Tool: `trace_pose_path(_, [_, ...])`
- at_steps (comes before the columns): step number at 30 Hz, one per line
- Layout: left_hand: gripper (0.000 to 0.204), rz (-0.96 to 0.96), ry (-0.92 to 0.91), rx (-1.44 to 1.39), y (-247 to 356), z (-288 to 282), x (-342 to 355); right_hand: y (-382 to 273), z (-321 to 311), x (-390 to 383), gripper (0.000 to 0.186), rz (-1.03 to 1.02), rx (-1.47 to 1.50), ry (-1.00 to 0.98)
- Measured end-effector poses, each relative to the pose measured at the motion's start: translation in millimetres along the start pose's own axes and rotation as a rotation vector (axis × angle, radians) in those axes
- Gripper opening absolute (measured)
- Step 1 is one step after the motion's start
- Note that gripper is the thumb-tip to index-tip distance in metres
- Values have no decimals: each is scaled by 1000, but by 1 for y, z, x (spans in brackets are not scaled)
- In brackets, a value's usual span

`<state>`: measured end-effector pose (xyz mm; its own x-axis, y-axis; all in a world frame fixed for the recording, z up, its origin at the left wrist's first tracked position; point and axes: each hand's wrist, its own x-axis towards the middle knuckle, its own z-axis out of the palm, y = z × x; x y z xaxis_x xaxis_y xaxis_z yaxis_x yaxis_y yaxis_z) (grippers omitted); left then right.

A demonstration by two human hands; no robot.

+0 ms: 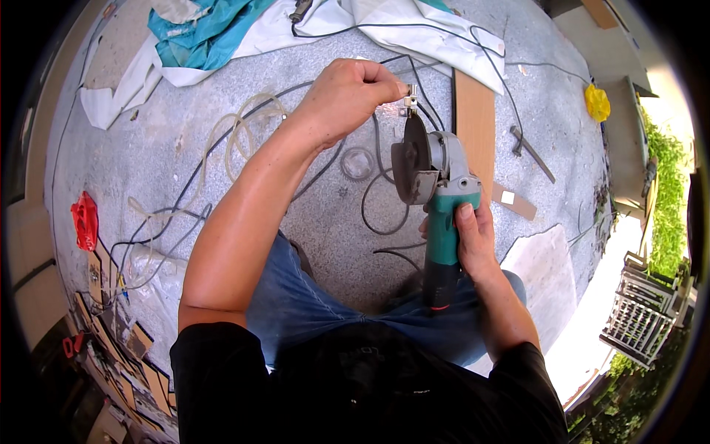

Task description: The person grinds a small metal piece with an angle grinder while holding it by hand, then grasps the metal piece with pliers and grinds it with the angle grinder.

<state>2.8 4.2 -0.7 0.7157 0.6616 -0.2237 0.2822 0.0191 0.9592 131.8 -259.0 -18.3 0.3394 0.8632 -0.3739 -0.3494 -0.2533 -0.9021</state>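
Note:
My right hand (477, 235) is wrapped round the green and black body of an angle grinder (443, 233), its grey head pointing away from me. A dark disc (416, 152) shows at the head's left side, partly behind a metal guard (421, 186). My left hand (346, 96) reaches out past the disc and pinches a small shiny metal piece (412, 101) between thumb and fingers. That piece sits right at the disc's far edge; whether they touch I cannot tell. Its exact kind is too small to make out.
A long wooden plank (475, 111) lies beyond the grinder, with a hammer (531, 153) to its right. Black cables (377, 214) and a clear hose (237, 140) loop over the floor near a tape roll (358, 163). Wood offcuts (122, 355) lie at left, a white sheet (362, 37) at the far side.

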Motion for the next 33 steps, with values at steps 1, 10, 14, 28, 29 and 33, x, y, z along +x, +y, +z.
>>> trace_pose_path(1, [29, 2, 7, 19, 0, -1, 0, 0, 0, 0, 73, 4, 3, 4])
trace_pose_path(10, [28, -2, 4, 7, -1, -1, 1, 1, -1, 2, 78, -2, 6, -8])
trace_pose_path(14, [28, -1, 5, -2, -2, -1, 2, 4, -3, 2, 79, -9, 11, -11])
trace_pose_path(28, [29, 8, 8, 44, 0, -1, 0, 4, -4, 1, 79, -13, 25, -17])
trace_pose_path(29, [29, 8, 7, 44, 0, -2, 0, 4, -3, 1, 79, -12, 25, -16])
trace_pose_path(33, [29, 2, 7, 83, 1, -2, 0, 2, -3, 0, 78, -14, 23, -11])
